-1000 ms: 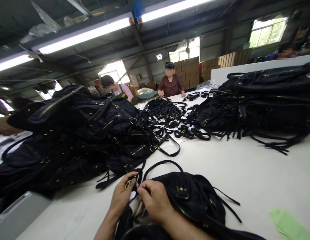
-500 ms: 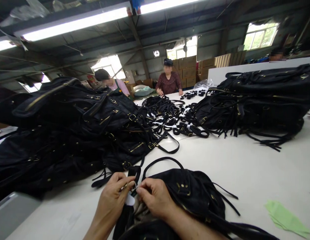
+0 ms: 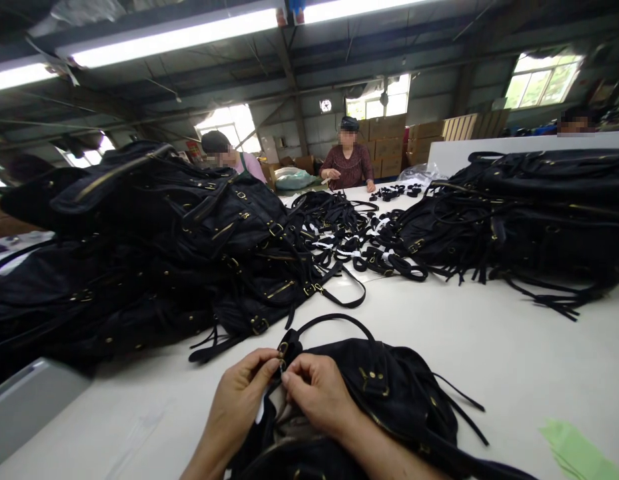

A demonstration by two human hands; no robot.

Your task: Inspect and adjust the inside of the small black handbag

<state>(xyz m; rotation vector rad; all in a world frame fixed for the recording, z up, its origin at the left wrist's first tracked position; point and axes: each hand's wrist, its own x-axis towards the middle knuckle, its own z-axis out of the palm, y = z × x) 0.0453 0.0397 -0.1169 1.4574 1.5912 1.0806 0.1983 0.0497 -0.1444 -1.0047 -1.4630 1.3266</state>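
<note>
A black handbag (image 3: 409, 383) with brass-coloured fittings lies on the white table before me, its mouth open on a beige lining. Above that opening, my left hand (image 3: 246, 387) pinches a small metal clasp (image 3: 282, 363) at the end of a black strap (image 3: 290, 339). My right hand (image 3: 319, 390) is closed in a pinch right beside it, thumb and forefinger at the clasp; what those fingertips hold is too small to make out. A white tag (image 3: 262, 405) hangs partly hidden below my left hand. The bag's handle (image 3: 334, 316) arches up behind my hands.
Black bags (image 3: 139, 253) are heaped at left, with another stack (image 3: 554, 200) at right. Bundled black straps (image 3: 359, 243) lie between them. Green paper (image 3: 579, 450) is at lower right, a grey box (image 3: 36, 407) at lower left. Co-workers (image 3: 346, 163) are across the table.
The view has shifted slightly. My fingertips have come closer together at the clasp, and the strap end stands more upright. The co-worker across the table has raised a hand.
</note>
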